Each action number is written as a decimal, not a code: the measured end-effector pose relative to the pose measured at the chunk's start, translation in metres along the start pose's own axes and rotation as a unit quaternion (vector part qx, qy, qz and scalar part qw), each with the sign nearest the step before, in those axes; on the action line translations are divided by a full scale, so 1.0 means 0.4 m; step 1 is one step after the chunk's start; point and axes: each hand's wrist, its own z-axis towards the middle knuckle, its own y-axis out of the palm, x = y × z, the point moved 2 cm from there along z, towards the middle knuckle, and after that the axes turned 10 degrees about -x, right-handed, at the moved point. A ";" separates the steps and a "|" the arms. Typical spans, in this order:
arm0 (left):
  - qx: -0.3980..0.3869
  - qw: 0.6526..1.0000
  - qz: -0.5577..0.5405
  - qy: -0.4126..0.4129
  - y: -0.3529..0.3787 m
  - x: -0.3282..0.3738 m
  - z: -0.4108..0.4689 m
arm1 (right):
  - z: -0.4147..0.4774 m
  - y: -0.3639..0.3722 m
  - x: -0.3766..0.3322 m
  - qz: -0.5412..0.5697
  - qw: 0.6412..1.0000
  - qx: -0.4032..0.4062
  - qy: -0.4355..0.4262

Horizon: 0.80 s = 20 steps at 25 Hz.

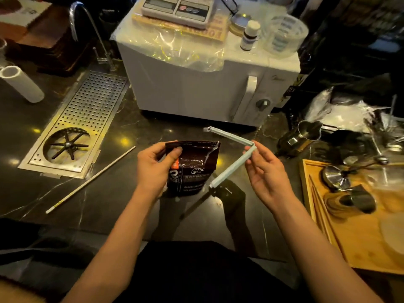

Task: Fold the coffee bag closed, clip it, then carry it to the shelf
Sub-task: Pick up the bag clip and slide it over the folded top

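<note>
A dark brown coffee bag stands upright on the black counter, its top folded over. My left hand pinches the bag's upper left corner, thumb across the fold. To the bag's right, my right hand holds a pale blue sealing clip near its hinge. The clip is swung wide into an L shape. One arm reaches up-left behind the bag's top; the other points down toward the counter. Clip and bag are apart.
A white microwave stands just behind the bag, a scale on top. A perforated steel drain tray and a thin white rod lie at left. A wooden tray with metal tools and a steel pitcher sit at right.
</note>
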 end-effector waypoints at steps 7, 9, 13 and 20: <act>-0.061 0.998 -0.004 -0.005 0.139 0.005 0.043 | 0.027 -0.022 0.041 0.116 0.992 0.025 0.038; -0.060 0.998 -0.002 -0.007 0.151 0.006 0.043 | 0.029 -0.016 0.039 0.119 0.992 0.028 0.036; -0.058 0.998 0.002 -0.014 0.151 0.007 0.041 | 0.020 -0.007 0.038 0.090 0.995 0.023 0.042; -0.049 0.999 0.001 -0.014 0.150 0.008 0.026 | 0.020 0.015 0.043 0.043 0.999 0.006 0.028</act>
